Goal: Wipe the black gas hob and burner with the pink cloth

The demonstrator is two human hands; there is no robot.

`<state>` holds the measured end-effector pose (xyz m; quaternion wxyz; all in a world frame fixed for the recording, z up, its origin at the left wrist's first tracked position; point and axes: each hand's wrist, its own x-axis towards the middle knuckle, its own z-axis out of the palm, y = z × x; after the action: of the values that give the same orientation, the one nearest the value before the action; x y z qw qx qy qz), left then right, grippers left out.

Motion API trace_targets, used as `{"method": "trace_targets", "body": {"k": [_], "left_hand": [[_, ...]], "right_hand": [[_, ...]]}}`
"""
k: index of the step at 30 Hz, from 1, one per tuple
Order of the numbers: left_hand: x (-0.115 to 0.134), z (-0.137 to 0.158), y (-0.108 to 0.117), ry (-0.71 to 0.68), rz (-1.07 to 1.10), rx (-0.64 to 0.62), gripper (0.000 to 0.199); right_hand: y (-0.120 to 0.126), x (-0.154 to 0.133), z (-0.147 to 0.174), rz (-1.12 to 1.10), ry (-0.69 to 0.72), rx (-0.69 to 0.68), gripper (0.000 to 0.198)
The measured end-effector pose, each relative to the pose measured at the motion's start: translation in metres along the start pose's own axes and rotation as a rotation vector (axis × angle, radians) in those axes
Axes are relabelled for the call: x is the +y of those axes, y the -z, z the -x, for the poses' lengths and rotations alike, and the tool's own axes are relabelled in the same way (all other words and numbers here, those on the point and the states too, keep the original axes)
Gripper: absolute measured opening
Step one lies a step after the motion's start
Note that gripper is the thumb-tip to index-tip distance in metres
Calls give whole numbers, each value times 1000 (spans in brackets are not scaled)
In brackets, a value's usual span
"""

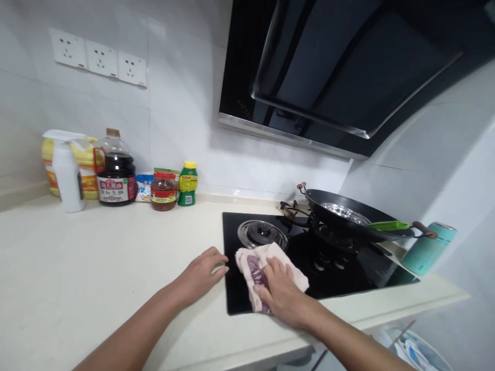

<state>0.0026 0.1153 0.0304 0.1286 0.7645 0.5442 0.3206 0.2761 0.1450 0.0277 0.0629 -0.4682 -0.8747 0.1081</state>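
Observation:
A folded pale pink cloth [288,263] with a purple patterned part lies on the front left of the black glass gas stove [242,293]. My right hand [284,293] presses down on the cloth, its fingers bent into the fabric and gripping it. Just behind the cloth is the stove's left burner [263,234], its grate off. My left hand [204,275] rests on the counter at the stove's left edge, holding nothing, with thumb and fingers apart.
A black wok [371,232] with a green-handled utensil [389,225] sits over the right burner. Beside it stands a turquoise canister [429,250]. Along the wall are a white spray bottle [67,170], soy sauce [115,178], a red-lidded jar [164,191] and a green bottle [188,184]. A range hood [328,67] hangs above.

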Motion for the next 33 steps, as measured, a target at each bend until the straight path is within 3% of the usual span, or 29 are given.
{"method": "trace_targets", "body": {"k": [4, 7, 11, 16, 24, 29, 33], "left_hand": [[1, -1, 4, -18, 16, -11, 32], [3, -1, 5, 7, 19, -24, 32], [3, -1, 5, 28, -6, -40, 32], [2, -3, 3, 45, -26, -42, 30], [1, -5, 4, 56, -22, -58, 29], [-4, -9, 1, 32, -47, -56, 29], [-2, -10, 3, 26, -71, -80, 30]], "right_hand": [[14, -17, 13, -131, 227, 41, 42], [25, -4, 18, -186, 290, 72, 34], [34, 33, 9, -92, 66, 112, 30], [49, 79, -36, 13, -247, 94, 26], [80, 152, -116, 15, -397, 40, 36], [87, 187, -134, 110, -499, 62, 41], [89, 194, -134, 195, -600, 61, 41]]}}
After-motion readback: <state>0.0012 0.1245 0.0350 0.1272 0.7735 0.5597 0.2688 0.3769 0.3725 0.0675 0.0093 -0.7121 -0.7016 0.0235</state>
